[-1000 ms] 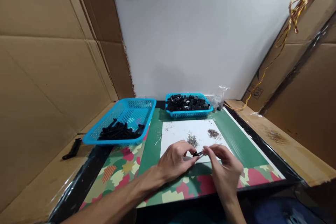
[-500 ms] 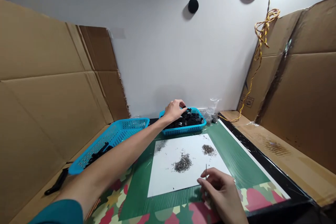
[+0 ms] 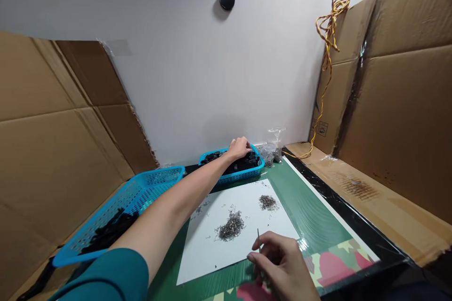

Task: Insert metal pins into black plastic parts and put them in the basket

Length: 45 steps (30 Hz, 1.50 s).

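My left hand (image 3: 239, 148) reaches to the far blue basket (image 3: 243, 177), its fingers curled down at a heap of small black plastic parts (image 3: 252, 162). Whatever those fingertips hold is hidden. Near the front edge, my right hand (image 3: 282, 263) is closed around a thin metal rod (image 3: 259, 240), which points upward between thumb and fingers; its lower end is out of sight in the palm. Just beyond, on a white sheet (image 3: 197, 263), lie a larger pile of small metal pins (image 3: 231, 226) and a smaller brownish metal pile (image 3: 268, 202).
At left, a second blue basket (image 3: 151, 178) holds more black parts (image 3: 111, 230). Clear plastic bags (image 3: 271, 153) stand beside the far basket. Cardboard panels (image 3: 395, 103) and a white wall (image 3: 176, 80) enclose the table. A yellow cord (image 3: 323, 89) hangs at right.
The camera view has turned to the right, shifting the scene leftward. My left hand has gone lower onto the black parts in the far basket. The right hand still grips the rod.
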### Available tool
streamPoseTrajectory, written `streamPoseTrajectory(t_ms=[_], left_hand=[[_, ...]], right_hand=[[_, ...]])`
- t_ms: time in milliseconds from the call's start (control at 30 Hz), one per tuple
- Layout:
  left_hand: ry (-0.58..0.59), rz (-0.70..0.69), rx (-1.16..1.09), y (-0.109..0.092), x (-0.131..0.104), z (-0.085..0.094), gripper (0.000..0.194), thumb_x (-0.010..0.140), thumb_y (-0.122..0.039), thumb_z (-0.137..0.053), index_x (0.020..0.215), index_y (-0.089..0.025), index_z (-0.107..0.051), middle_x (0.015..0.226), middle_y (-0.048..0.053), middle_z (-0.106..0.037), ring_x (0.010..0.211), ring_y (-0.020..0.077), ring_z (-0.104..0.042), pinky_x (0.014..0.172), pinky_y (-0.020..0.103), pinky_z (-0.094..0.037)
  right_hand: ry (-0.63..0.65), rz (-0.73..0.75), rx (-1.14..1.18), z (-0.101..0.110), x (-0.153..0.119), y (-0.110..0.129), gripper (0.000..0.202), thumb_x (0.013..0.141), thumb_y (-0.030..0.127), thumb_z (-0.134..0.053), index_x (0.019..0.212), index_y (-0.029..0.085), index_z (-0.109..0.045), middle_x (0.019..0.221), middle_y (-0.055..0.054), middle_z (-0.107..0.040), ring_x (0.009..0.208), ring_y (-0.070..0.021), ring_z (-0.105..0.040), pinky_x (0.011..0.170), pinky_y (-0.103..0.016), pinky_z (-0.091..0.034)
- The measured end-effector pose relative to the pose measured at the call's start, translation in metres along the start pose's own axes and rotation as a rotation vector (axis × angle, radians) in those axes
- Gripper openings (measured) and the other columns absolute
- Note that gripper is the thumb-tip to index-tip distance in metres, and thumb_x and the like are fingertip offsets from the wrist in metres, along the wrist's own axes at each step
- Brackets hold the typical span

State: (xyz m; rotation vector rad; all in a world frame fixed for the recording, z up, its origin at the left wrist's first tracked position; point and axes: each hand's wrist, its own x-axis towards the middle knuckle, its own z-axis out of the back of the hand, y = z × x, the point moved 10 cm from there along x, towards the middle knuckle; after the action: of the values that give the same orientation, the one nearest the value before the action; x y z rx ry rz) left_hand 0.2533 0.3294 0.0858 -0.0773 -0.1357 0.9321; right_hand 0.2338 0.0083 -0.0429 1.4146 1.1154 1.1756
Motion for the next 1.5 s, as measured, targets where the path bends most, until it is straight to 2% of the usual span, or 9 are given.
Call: streamPoseTrajectory(t_ms=[133,233,367,467,600,733,967,1300,1500], left_hand=[[0.006,-0.063,0.019,0.005,-0.006,0.009,0.034,0.105,-0.038,-0.066,0.133,-0.018,-0.066,0.136,0.012,-0.066,0.116,0.0253,-0.068,0.098,0.046,-0.061],[0.017,-0.084,0.054,0.028,-0.025,0.025,0.034,0.105,-0.038,-0.066,0.133,-0.018,-0.066,0.136,0.012,-0.066,0.116,0.0255,-0.068,0.099,0.047,-0.061],[0.061,-0.005,0.147,0.091,-0.066,0.056,0.039,0.104,-0.038,-0.067,0.137,-0.017,-0.064,0.137,0.012,-0.066,0.117,0.0266,-0.068,0.099,0.049,-0.060],[0.206,0.119,0.213,0.149,-0.103,0.069,0.038,0.104,-0.037,-0.068,0.135,-0.017,-0.064,0.136,0.012,-0.066,0.117,0.0266,-0.068,0.098,0.048,-0.061],[0.480,0.312,0.233,0.217,-0.165,0.065,0.038,0.103,-0.038,-0.069,0.135,-0.016,-0.065,0.134,0.011,-0.067,0.115,0.0267,-0.069,0.096,0.047,-0.062],[0.669,0.461,0.217,0.257,-0.228,0.052,0.039,0.103,-0.038,-0.069,0.135,-0.016,-0.065,0.135,0.011,-0.066,0.115,0.0274,-0.069,0.096,0.047,-0.062],[0.755,0.581,0.201,0.285,-0.283,0.023,0.040,0.103,-0.038,-0.069,0.136,-0.016,-0.064,0.136,0.012,-0.066,0.116,0.0268,-0.069,0.096,0.047,-0.061],[0.643,0.618,0.194,0.291,-0.286,0.019,0.039,0.103,-0.038,-0.068,0.136,-0.016,-0.064,0.135,0.011,-0.066,0.116,0.0274,-0.069,0.097,0.048,-0.061],[0.643,0.681,0.177,0.296,-0.286,0.026,0.040,0.103,-0.038,-0.068,0.136,-0.016,-0.064,0.135,0.012,-0.066,0.116,0.0272,-0.069,0.097,0.048,-0.061]], right_hand=[[-0.025,-0.017,0.031,0.002,-0.002,0.002,0.039,0.087,0.056,-0.082,0.087,0.018,-0.074,0.063,-0.003,-0.071,0.051,-0.0141,-0.062,0.049,-0.021,-0.045],[-0.044,-0.053,0.080,0.005,-0.006,0.003,0.042,0.086,0.059,-0.082,0.086,0.018,-0.071,0.062,-0.002,-0.070,0.046,-0.0117,-0.056,0.043,-0.020,-0.042],[-0.146,-0.064,0.133,0.019,-0.011,0.000,0.043,0.082,0.059,-0.085,0.090,0.018,-0.073,0.062,-0.002,-0.070,0.045,-0.0133,-0.059,0.042,-0.021,-0.045],[-0.169,-0.047,0.161,0.027,-0.012,-0.003,0.045,0.079,0.058,-0.088,0.096,0.018,-0.075,0.067,-0.005,-0.074,0.054,-0.0203,-0.070,0.050,-0.027,-0.059],[-0.221,-0.029,0.124,0.038,-0.015,-0.007,0.050,0.074,0.057,-0.091,0.102,0.018,-0.077,0.086,-0.011,-0.082,0.074,-0.0288,-0.081,0.069,-0.033,-0.069],[-0.241,-0.071,0.095,0.040,-0.020,-0.011,0.056,0.069,0.061,-0.093,0.100,0.017,-0.078,0.087,-0.012,-0.083,0.077,-0.0311,-0.083,0.073,-0.033,-0.071],[-0.212,-0.067,-0.013,0.040,-0.022,-0.006,0.055,0.068,0.061,-0.091,0.099,0.019,-0.079,0.078,-0.009,-0.082,0.072,-0.0286,-0.081,0.065,-0.029,-0.069],[-0.218,0.023,-0.163,0.042,-0.020,0.002,0.036,0.092,0.058,-0.070,0.098,0.022,-0.071,0.080,-0.005,-0.074,0.074,-0.0228,-0.071,0.070,-0.031,-0.059],[-0.375,0.022,-0.473,0.064,-0.021,0.016,0.036,0.099,0.054,-0.050,0.102,0.023,-0.070,0.084,-0.005,-0.072,0.075,-0.0235,-0.063,0.067,-0.033,-0.047]])
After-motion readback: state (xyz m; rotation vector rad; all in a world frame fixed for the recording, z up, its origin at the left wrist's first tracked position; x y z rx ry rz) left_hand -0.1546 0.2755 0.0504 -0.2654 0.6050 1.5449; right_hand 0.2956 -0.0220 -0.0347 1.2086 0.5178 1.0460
